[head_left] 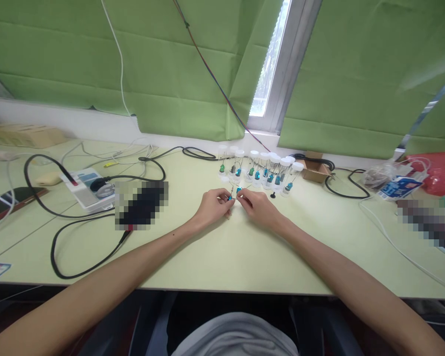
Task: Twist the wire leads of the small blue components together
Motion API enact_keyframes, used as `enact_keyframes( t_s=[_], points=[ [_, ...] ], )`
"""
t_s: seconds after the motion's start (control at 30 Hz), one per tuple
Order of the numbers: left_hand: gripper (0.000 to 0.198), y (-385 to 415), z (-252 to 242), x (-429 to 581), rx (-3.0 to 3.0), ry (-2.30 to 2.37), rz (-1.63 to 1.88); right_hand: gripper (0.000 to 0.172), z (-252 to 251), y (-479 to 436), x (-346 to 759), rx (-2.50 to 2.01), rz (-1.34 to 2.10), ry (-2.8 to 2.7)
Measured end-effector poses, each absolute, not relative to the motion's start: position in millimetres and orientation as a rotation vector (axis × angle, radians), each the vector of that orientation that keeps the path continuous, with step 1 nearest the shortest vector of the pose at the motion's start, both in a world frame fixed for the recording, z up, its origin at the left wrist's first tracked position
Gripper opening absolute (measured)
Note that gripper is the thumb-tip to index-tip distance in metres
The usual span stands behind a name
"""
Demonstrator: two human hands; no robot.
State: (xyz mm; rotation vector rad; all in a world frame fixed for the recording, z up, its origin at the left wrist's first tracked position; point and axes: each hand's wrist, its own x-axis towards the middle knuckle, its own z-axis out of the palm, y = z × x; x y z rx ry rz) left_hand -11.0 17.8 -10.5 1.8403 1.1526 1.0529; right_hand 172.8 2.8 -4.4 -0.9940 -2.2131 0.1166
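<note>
Green curtains (188, 84) hang along the wall behind a pale table (207, 257), parted around a narrow strip of bright window (269, 64), with a twisted coloured wire (215, 74) slanting down across the cloth. Both bare hands meet near the middle of the table, well in from its front edge. The left hand (215, 204) has thumb and fingers pinched on a small blue piece (230, 198) with a thin metal stem rising from it. The right hand (260, 206) comes in just beside it, its fingertips drawn together; whether they grip anything is too small to tell. Another blue bit (239, 190) shows just beyond the right fingertips, though I cannot tell if it lies on the table or is held. Toward the far edge, past the hands, stands a cluster of clear vials (257, 170) with white caps, green or blue pieces inside several of them; a small black part (273, 195) sits just in front. Right of the vials, by the far edge, is an open cardboard box (316, 170). Near the right edge lies a red bag (437, 173), and toward the left edge a white power strip (90, 190) among looping black cables (53, 247).
</note>
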Motion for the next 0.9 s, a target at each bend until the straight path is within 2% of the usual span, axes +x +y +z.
enact_keyframes(
  t_s=[0.7, 0.9],
  points=[
    [0.015, 15.8, -8.9, -13.2, 1.931, 1.189, 1.023, 0.017, -5.0, 4.0, 169.5, -0.993, -0.064, -2.331],
    [0.017, 15.8, -8.1, -12.4, 1.889, 1.182, 1.020, 0.016, -6.4, 4.5, 169.7, -0.996, -0.010, -2.290]
  ],
)
